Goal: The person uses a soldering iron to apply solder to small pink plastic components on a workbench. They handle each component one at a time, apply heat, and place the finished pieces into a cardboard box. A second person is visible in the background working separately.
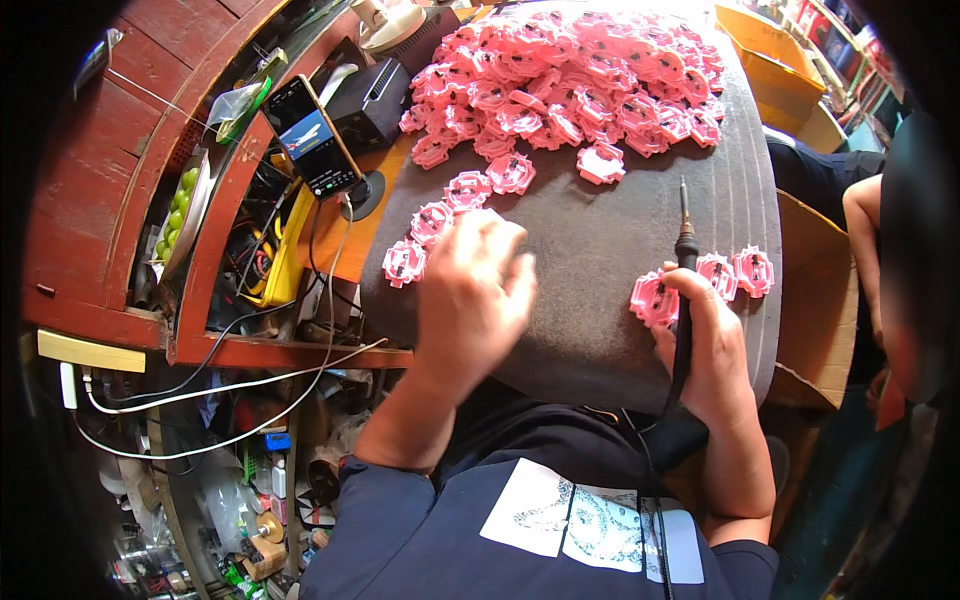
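Observation:
My right hand (712, 345) is closed around a soldering iron (685, 250), its metal tip pointing away from me. Just beside those fingers lies a pink plastic part (655, 298), perhaps touched by them. Two similar pink parts (753, 271) sit to the right, partly behind the hand. My left hand (475, 295) hovers by a slanting row of pink parts (432, 223) at the left of the dark work surface (570, 260). Its fingers are bent, with the thumb apart, and nothing shows between them. The parts have dark pieces in their middles.
A big heap of pink parts (580, 75) covers the far end. One pink part (600, 163) lies in front of it. At the left stand a phone (312, 140) on a stand and a black box (370, 100). Cardboard boxes (815, 290) and another person's arm (862, 225) are at the right.

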